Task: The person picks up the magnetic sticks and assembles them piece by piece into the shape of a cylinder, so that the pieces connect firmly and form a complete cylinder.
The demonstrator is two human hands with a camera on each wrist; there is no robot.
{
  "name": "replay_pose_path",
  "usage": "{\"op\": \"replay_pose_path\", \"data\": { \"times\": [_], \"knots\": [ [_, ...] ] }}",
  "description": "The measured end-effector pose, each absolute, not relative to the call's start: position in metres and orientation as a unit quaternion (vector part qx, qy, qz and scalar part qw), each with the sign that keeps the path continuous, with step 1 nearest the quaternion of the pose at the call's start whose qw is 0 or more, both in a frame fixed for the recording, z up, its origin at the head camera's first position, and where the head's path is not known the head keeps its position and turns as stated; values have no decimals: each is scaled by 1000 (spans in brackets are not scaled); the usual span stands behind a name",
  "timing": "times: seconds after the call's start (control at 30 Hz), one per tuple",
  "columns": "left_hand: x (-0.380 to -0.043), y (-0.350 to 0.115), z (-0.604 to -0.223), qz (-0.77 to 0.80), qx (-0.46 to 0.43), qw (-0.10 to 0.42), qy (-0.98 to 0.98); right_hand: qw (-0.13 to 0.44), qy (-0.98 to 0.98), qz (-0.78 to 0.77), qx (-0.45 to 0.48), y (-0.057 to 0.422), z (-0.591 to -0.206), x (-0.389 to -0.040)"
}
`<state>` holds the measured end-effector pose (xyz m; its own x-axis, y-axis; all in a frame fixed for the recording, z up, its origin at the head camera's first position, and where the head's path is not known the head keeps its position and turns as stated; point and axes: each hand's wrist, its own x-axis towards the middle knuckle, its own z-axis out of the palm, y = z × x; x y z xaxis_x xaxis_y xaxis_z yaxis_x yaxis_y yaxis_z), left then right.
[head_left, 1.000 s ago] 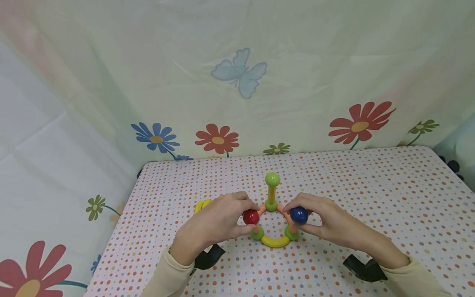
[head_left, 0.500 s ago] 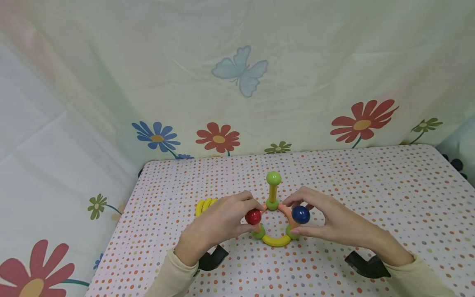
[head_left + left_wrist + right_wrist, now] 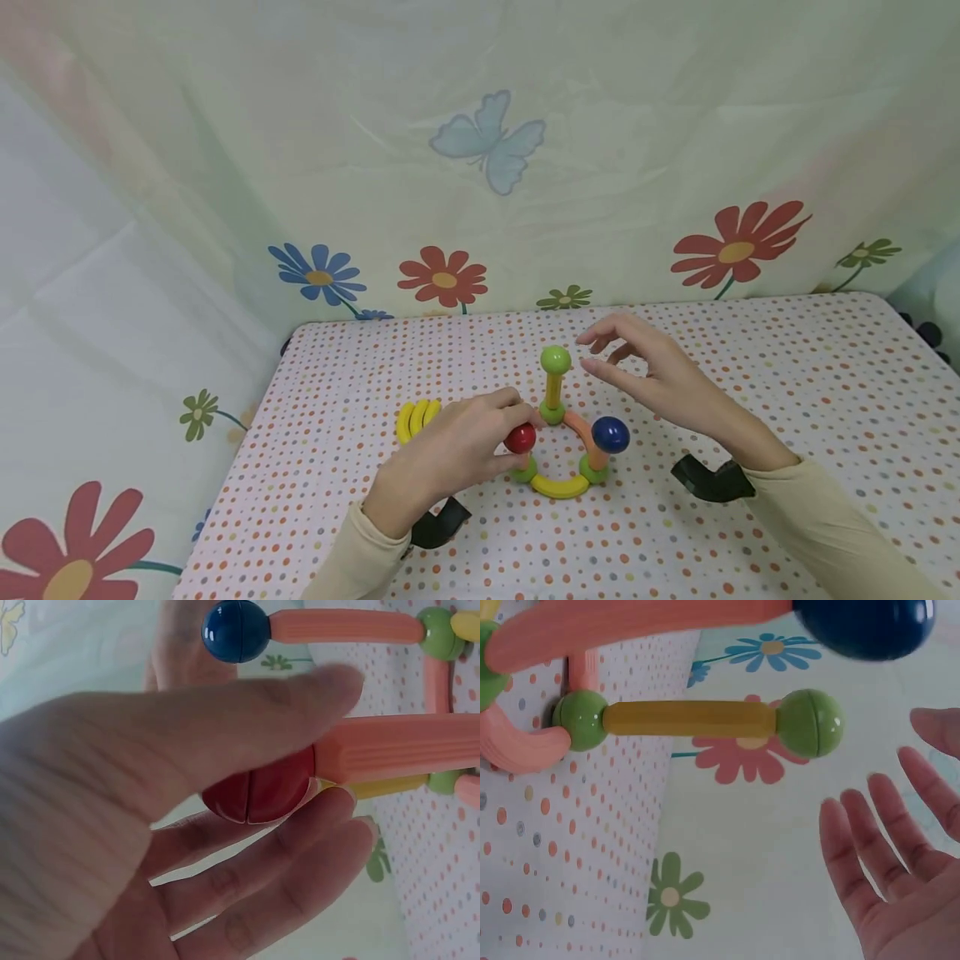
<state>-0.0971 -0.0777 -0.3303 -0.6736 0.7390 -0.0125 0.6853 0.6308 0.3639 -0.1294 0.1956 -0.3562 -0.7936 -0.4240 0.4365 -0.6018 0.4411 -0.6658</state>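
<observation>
A toy frame of balls and sticks stands on the table, its base a ring of green balls, coral curved sticks (image 3: pixel 576 425) and a yellow curved stick (image 3: pixel 559 487). Three uprights rise from it. My left hand (image 3: pixel 467 435) grips the red ball (image 3: pixel 259 787) atop a coral upright stick (image 3: pixel 412 746), thumb on one side and fingers on the other. The blue ball (image 3: pixel 611 435) caps the right coral upright, untouched. At the back, a yellow rod (image 3: pixel 694 718) carries a light green ball (image 3: pixel 556 360). Beside that ball my right hand (image 3: pixel 647 372) hovers with spread fingers, holding nothing.
Several yellow curved sticks (image 3: pixel 417 419) lie on the dotted tablecloth (image 3: pixel 352 367), left of the frame and partly behind my left hand. A flowered curtain (image 3: pixel 630 167) hangs behind the table's far edge.
My right hand has let go of the blue ball and risen up and back toward the light green ball. The blue ball stays atop its upright. My left hand keeps hold of the red ball.
</observation>
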Motion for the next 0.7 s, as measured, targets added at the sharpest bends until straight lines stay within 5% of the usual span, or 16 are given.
{"op": "replay_pose_path", "data": {
  "times": [0.23, 0.37, 0.5, 0.7],
  "knots": [
    [-96, -104, -329, 224, 339, 109, 907, 23, -850, 431, 302, 193, -369, -148],
    [-100, -127, -332, 234, 228, 67, 943, 7, -843, 439, 311, 190, -375, -153],
    [-115, -137, -359, 240, 129, 14, 962, 16, -836, 444, 322, 186, -377, -156],
    [-135, -137, -412, 261, 94, 26, 960, 25, -822, 459, 336, 183, -379, -158]
  ]
}}
